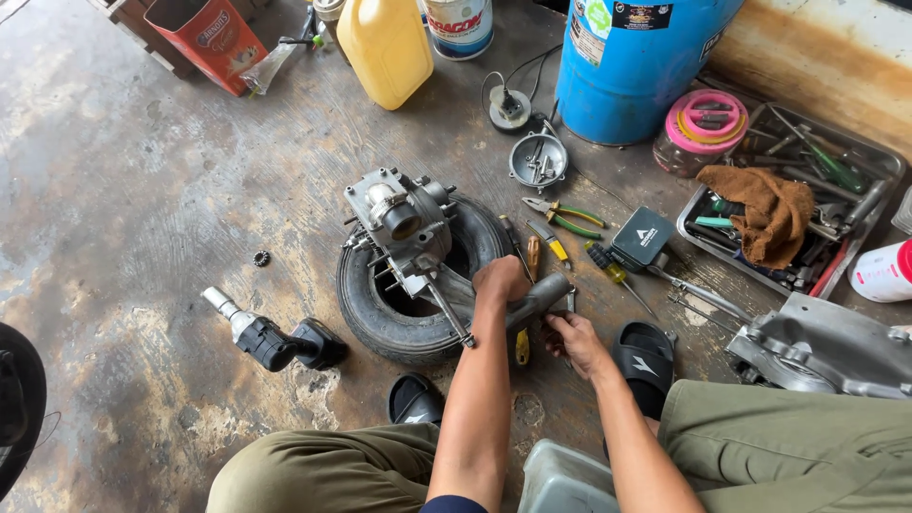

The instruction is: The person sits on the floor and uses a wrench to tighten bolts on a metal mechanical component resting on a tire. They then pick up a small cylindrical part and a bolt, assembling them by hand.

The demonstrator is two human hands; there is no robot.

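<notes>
Head view: both hands on a grey tool beside a small tyre on the floor.
Left hand [501, 280] clenched on grey tool [538, 296]; right hand [573, 340] grips its lower end. Metal tray [883, 171] holds tools and a brown rag [771, 211]; clear jar [701, 133] holds small parts.

Both hands [537, 309] low, fingers curled

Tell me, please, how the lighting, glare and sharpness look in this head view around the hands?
Head view: soft, even daylight with faint shadows; the concrete floor shows pale wet-looking sheen at left. The left hand on the grey part and the right hand are reasonably sharp, as is the engine on the tyre. The wide lens bends the edges, where the blue drum leans.
</notes>
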